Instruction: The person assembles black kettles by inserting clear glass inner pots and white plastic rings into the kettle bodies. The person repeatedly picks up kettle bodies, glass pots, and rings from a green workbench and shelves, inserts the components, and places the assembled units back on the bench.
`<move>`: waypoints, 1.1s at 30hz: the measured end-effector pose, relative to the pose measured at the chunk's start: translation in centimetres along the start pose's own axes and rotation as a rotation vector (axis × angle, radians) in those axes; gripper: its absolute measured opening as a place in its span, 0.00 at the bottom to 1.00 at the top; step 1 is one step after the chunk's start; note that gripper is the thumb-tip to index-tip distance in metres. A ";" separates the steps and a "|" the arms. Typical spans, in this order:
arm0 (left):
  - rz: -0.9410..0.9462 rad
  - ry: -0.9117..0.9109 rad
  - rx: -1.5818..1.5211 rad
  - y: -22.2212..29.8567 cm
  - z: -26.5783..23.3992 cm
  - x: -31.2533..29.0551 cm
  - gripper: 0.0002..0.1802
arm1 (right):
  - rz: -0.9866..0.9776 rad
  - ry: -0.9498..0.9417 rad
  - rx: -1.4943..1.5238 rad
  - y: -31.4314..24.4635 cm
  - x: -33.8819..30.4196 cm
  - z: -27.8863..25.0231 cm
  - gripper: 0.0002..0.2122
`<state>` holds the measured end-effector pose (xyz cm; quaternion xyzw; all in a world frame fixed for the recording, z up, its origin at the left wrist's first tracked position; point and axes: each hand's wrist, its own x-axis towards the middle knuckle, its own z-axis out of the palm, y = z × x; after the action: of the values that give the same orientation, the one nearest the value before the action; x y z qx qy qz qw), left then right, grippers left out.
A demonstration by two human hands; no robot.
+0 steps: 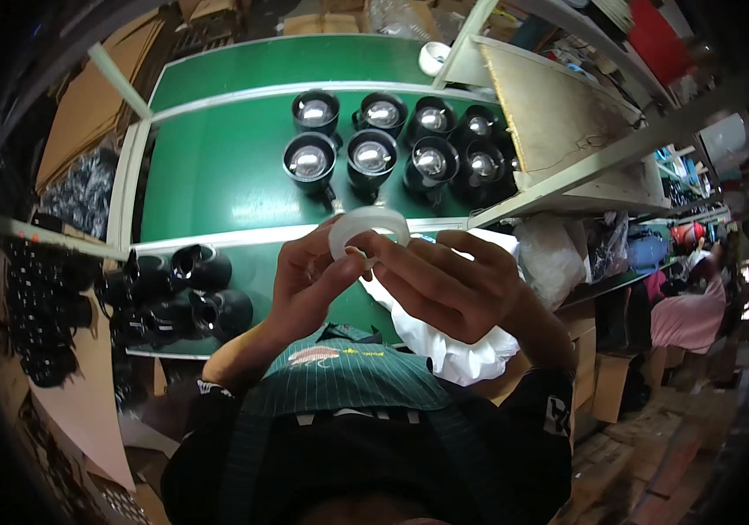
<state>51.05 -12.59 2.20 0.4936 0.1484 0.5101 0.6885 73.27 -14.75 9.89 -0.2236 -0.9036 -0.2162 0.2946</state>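
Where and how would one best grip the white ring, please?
Probably by its far arc, coming from the far side: the white ring has a bare rim there, while the left hand and right hand crowd its nearer edge.

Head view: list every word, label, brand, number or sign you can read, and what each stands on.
No text can be read.
Striped apron: small yellow marking beside a pinkish print, too small to read.
Right black sleeve: white mark, too blurred to read.
Left black sleeve: white marks, too small to read.
White tape roll in the left hand: no lettering visible.
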 end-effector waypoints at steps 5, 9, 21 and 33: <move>-0.162 0.221 -0.037 -0.3 -0.6 -1.5 0.10 | 0.297 0.142 0.263 -1.6 -1.4 3.2 0.14; -0.185 0.309 -0.029 -0.9 -0.8 -2.3 0.11 | 0.834 0.196 0.633 -4.4 -1.4 5.1 0.08; -0.021 0.353 0.220 -1.3 -0.7 -2.9 0.11 | 1.261 0.067 1.517 -6.9 -0.1 6.7 0.15; -0.350 0.329 -0.210 -1.3 -0.9 -2.4 0.24 | 1.122 0.159 1.464 -7.1 -0.6 7.1 0.15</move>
<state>50.08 -14.17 0.02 0.2968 0.2876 0.4692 0.7804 66.82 -16.95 2.49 -0.3711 -0.5513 0.5685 0.4850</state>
